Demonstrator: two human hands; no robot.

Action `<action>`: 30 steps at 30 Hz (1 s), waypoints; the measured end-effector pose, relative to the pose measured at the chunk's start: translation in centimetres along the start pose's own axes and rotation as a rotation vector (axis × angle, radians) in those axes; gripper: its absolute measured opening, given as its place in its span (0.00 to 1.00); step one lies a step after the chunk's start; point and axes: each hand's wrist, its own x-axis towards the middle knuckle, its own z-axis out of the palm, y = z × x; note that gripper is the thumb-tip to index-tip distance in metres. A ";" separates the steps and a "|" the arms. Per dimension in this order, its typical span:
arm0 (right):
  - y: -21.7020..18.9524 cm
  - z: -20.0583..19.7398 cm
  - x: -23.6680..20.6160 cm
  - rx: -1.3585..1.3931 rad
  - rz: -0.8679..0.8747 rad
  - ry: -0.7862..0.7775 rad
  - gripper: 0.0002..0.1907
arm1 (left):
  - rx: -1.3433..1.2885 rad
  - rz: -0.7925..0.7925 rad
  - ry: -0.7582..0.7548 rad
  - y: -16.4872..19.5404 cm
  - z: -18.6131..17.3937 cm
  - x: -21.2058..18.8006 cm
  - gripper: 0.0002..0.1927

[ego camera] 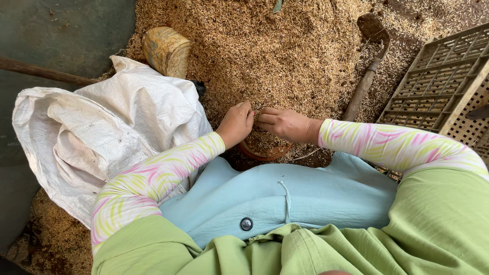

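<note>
Left hand (pixel 236 124) curled, right hand (pixel 281 124) flat, scooping grain (pixel 285 56) into brown bowl (pixel 265 151); overfilling risks spillage.

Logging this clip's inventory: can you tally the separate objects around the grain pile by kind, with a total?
White woven sack: 1
Round yellowed tin: 1
Reddish-brown bowl under the left hand and right hand: 1
Hoe-like tool: 1
Slatted crate: 1
Wooden pole: 1
Total: 6

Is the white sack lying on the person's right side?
No, the white sack lies beside the left hand, opposite the right hand.
</note>
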 end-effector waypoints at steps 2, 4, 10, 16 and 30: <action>0.9 -0.6 0.2 0.119 0.043 0.045 0.22 | -0.022 -0.065 -0.031 -0.2 0.1 0.3 0.08; 1.6 -1.8 0.2 0.225 0.099 0.110 0.22 | -0.048 -0.147 -0.072 -0.4 -0.2 0.5 0.09; 0.4 -3.9 -1.2 0.094 -0.012 0.118 0.18 | -0.289 -0.344 -0.144 0.4 -0.8 0.3 0.18; 1.1 -3.1 -2.0 0.066 -0.059 0.155 0.14 | -0.288 -0.579 -0.272 1.7 -1.5 0.4 0.22; 0.2 -1.4 0.1 0.078 0.121 0.190 0.22 | -0.514 -0.666 -0.379 0.1 -0.6 0.0 0.15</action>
